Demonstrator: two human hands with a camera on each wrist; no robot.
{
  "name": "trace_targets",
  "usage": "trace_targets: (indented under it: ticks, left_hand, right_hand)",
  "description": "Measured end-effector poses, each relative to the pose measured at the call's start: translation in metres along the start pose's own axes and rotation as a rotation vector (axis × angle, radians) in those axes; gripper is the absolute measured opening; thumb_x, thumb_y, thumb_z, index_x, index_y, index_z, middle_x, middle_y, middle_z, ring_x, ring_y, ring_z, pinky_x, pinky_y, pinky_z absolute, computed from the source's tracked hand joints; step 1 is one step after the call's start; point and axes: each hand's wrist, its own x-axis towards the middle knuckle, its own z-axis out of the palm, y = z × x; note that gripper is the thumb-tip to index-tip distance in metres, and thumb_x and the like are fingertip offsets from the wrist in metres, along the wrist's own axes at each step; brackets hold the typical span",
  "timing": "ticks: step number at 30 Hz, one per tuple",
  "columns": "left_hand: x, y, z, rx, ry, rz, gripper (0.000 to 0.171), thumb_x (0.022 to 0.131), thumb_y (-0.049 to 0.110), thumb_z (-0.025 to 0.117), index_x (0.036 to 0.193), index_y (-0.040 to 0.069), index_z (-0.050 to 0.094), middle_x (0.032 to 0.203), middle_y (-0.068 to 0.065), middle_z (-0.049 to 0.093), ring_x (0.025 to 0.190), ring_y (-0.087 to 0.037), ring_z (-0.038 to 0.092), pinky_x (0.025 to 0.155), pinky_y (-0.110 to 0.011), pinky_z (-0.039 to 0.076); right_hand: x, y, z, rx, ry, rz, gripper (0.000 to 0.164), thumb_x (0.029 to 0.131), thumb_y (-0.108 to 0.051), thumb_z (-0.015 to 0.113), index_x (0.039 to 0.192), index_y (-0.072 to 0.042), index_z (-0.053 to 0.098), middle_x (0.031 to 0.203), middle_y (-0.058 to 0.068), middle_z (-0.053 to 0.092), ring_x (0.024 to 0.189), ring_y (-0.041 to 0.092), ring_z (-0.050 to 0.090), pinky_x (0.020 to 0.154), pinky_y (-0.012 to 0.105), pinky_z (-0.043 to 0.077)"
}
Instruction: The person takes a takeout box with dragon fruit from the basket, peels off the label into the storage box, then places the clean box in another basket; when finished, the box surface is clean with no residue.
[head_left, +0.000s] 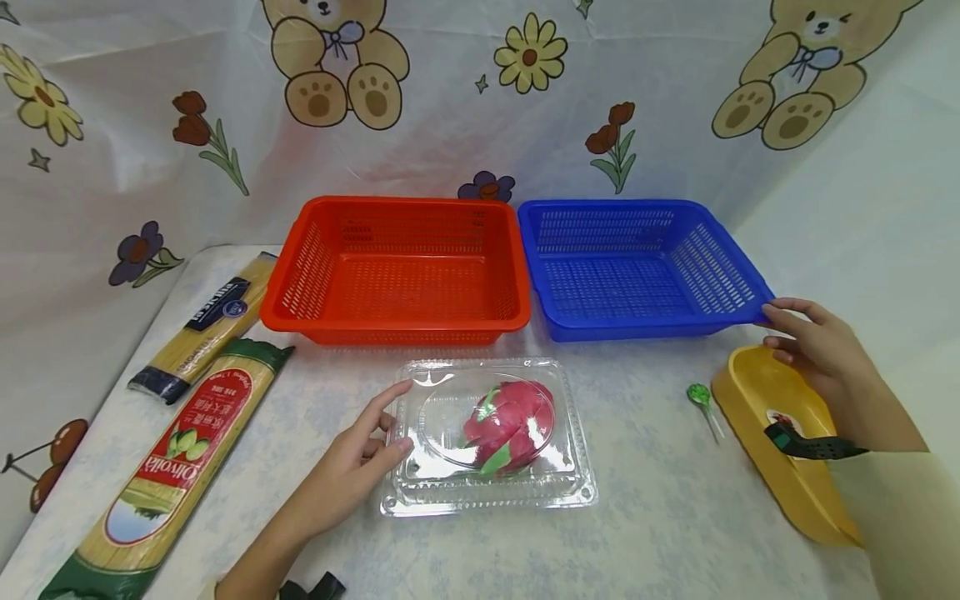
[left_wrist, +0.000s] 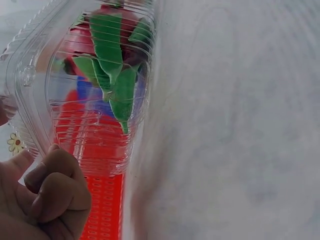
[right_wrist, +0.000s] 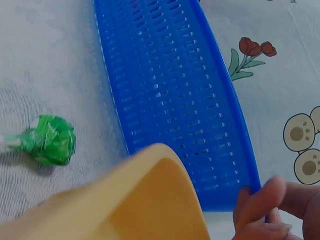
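Note:
A clear plastic clamshell box (head_left: 491,505) stands closed on the table with a dragon fruit (head_left: 513,425) of pink skin and green scales inside. My left hand (head_left: 348,471) grips the box's left edge; in the left wrist view its other fingers (left_wrist: 62,195) are curled beside the clear wall. At the right, my right hand (head_left: 832,358) pinches the front right corner of an open blue basket (head_left: 637,326). The right wrist view shows the fingertips (right_wrist: 272,195) at that basket's rim. Below this hand lies a yellow plastic tray (head_left: 780,492), partly hidden by the wrist and sleeve.
A red basket (head_left: 397,323) stands left of the blue one, close against it. Two packs of spaghetti, one green-ended (head_left: 168,475) and one blue-ended (head_left: 213,321), lie at the left. A green-wrapped lollipop (head_left: 699,394) lies beside the yellow tray. Behind hangs a patterned cloth (head_left: 450,125).

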Motion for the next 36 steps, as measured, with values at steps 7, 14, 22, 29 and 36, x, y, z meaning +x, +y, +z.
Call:
trace_targets:
  ticks: [7, 14, 22, 29, 36]
  left_hand:
    - [0.003, 0.008, 0.003, -0.005, 0.022, -0.032, 0.064, 0.101, 0.031, 0.066, 0.155, 0.042, 0.034, 0.109, -0.013, 0.052, 0.056, -0.012, 0.052, 0.058, -0.029, 0.044]
    - [0.008, 0.016, 0.007, 0.006, 0.083, 0.047, 0.064, 0.097, 0.018, 0.071, 0.151, 0.04, 0.042, 0.098, -0.011, 0.05, 0.049, -0.003, 0.033, 0.045, -0.022, 0.031]
    - [0.025, 0.026, 0.015, -0.098, 0.223, 0.177, 0.06, 0.089, -0.005, 0.07, 0.141, 0.024, 0.058, 0.076, -0.009, 0.039, 0.048, -0.005, 0.029, 0.043, -0.021, 0.027]
    - [0.035, 0.038, 0.02, -0.321, 0.284, 0.302, 0.06, 0.082, -0.015, 0.062, 0.135, 0.011, 0.066, 0.075, -0.017, 0.028, 0.048, -0.013, 0.02, 0.038, -0.028, 0.018]
    - [0.034, 0.04, 0.02, -0.441, 0.319, 0.349, 0.059, 0.077, -0.02, 0.056, 0.132, -0.002, 0.064, 0.081, -0.012, 0.047, 0.053, -0.009, 0.038, 0.041, -0.02, 0.036]
  right_hand:
    - [0.003, 0.006, 0.002, 0.227, -0.015, -0.039, 0.031, 0.098, -0.013, 0.069, 0.121, -0.021, 0.051, 0.086, 0.003, 0.073, 0.056, 0.016, 0.051, 0.048, 0.025, 0.038]
    - [0.003, 0.003, 0.005, 0.215, -0.016, -0.05, 0.034, 0.097, -0.015, 0.069, 0.122, -0.021, 0.048, 0.089, 0.001, 0.072, 0.052, 0.013, 0.039, 0.048, 0.026, 0.027]
    - [0.004, 0.006, 0.011, 0.167, -0.001, -0.04, 0.04, 0.097, -0.018, 0.07, 0.126, -0.021, 0.043, 0.088, -0.001, 0.071, 0.053, 0.012, 0.042, 0.048, 0.024, 0.033]
    - [0.003, 0.005, 0.011, 0.149, 0.033, -0.026, 0.043, 0.094, -0.021, 0.074, 0.126, -0.023, 0.045, 0.088, -0.002, 0.071, 0.055, 0.012, 0.044, 0.05, 0.022, 0.038]
    - [0.003, 0.006, 0.011, 0.131, 0.063, -0.026, 0.046, 0.091, -0.023, 0.077, 0.127, -0.025, 0.047, 0.089, -0.004, 0.071, 0.057, 0.012, 0.045, 0.053, 0.021, 0.041]
